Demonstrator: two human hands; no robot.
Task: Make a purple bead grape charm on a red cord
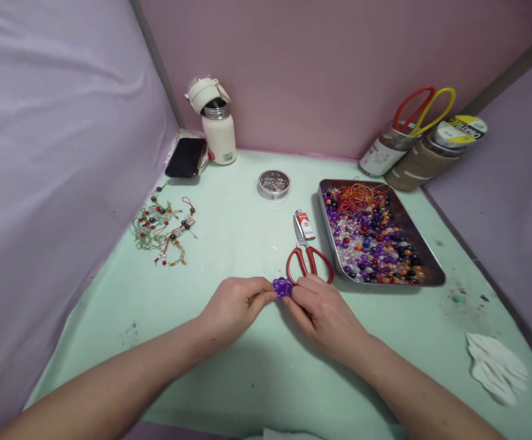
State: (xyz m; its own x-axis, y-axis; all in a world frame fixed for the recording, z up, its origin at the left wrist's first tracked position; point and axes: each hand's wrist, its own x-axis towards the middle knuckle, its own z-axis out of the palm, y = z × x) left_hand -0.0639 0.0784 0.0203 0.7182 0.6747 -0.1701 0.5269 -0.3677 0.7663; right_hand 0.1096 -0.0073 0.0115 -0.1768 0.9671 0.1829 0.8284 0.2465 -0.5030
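Observation:
Between my two hands is a small cluster of purple beads, raised near the middle of the table. My left hand pinches its left side with thumb and forefinger. On the right side, the fingers of my right hand close on the same cluster. Just beyond my right hand lie red-handled scissors, their handles partly behind the knuckles. A small red and white tube or bottle rests against the blades. Any thread running through the beads is too fine to make out.
A metal tray of mixed beads and orange thread stands at right. Beaded strings lie at left. Farther back are a round clear case, a phone, an open white bottle and jars. A crumpled tissue lies front right.

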